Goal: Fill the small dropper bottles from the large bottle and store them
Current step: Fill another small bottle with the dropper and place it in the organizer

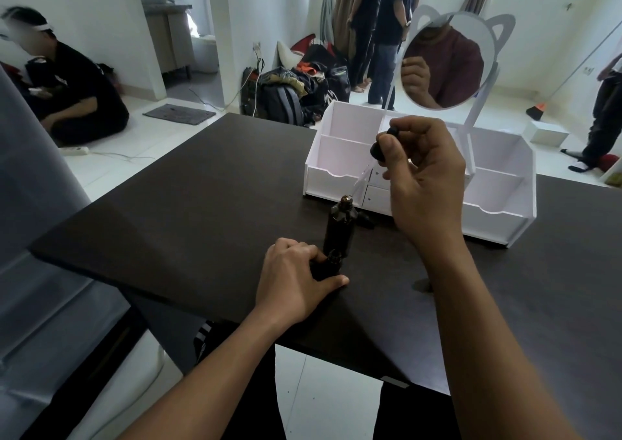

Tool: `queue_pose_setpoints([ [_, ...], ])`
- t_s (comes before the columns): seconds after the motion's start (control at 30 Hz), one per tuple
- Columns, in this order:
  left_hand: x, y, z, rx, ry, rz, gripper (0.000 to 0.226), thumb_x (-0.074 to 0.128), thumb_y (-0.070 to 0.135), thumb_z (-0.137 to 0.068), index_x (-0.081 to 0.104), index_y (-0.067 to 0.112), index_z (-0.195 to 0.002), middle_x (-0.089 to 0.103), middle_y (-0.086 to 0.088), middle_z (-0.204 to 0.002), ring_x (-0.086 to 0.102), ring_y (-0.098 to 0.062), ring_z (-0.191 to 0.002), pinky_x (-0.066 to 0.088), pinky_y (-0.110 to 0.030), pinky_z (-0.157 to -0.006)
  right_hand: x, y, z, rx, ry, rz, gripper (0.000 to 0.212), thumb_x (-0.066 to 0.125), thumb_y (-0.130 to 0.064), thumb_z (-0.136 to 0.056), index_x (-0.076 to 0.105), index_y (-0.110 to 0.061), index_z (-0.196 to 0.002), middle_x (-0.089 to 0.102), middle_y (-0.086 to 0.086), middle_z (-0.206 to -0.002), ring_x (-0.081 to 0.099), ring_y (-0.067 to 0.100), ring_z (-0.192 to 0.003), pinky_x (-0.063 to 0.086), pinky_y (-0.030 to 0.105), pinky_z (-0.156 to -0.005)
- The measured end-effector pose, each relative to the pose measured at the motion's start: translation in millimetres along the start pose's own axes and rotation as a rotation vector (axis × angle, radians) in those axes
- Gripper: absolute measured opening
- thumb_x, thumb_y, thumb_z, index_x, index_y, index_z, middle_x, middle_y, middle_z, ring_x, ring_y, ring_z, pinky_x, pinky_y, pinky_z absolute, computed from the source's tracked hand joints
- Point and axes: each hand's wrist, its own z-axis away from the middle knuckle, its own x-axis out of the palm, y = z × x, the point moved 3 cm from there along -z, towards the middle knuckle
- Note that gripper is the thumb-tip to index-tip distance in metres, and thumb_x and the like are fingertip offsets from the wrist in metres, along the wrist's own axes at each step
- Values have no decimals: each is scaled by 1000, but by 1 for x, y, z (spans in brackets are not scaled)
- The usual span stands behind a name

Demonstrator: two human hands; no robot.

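Observation:
The large dark bottle (339, 229) stands upright and uncapped on the dark table (202, 210). Just in front of it, my left hand (292, 281) grips a small dark dropper bottle (331, 263), open at the top, on the table. My right hand (424, 177) is raised above the large bottle and pinches a dropper (380, 148) by its black rubber bulb. Its clear glass tube slants down toward the large bottle's mouth, the tip just above it. A small dark object (367, 220) lies behind the large bottle.
A white organizer (340, 177) with open compartments, small drawers and a cat-eared round mirror (444, 66) stands at the back of the table. People sit and stand on the floor beyond, near a pile of bags (296, 89). The table's near edge runs diagonally.

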Motion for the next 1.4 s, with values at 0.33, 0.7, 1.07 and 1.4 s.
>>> queue_pose_setpoints([
  [0.33,-4,4,3,12,-8,18,44,80,57,-68,72,25,-97,29,24,-83,45,-16,-116,43,-31,-98,18,28,9,77,-164,54,16,65,-16,-98,59,-23,-111,68,-6,-97,69,10,-88,57,28,-72],
  [0.7,-6,6,4,1,-33,-11,49,77,58,-71,70,23,-105,41,14,-97,41,-17,-123,37,-28,-101,27,59,23,156,-288,259,18,71,-23,-94,67,-20,-111,68,-15,-98,60,-12,-90,42,2,-74],
  [1.07,-6,5,4,6,-33,-15,49,77,59,-70,70,23,-103,32,18,-89,42,-16,-122,37,-28,-101,26,57,21,216,-266,254,6,72,-23,-93,74,-19,-97,72,-7,-98,67,7,-96,50,19,-83],
  [1.4,-4,3,3,15,-21,-13,49,78,60,-69,70,24,-102,32,19,-89,44,-17,-121,40,-30,-101,22,50,19,229,-342,278,35,72,-28,-93,67,-24,-128,66,-21,-101,59,-1,-107,43,18,-96],
])
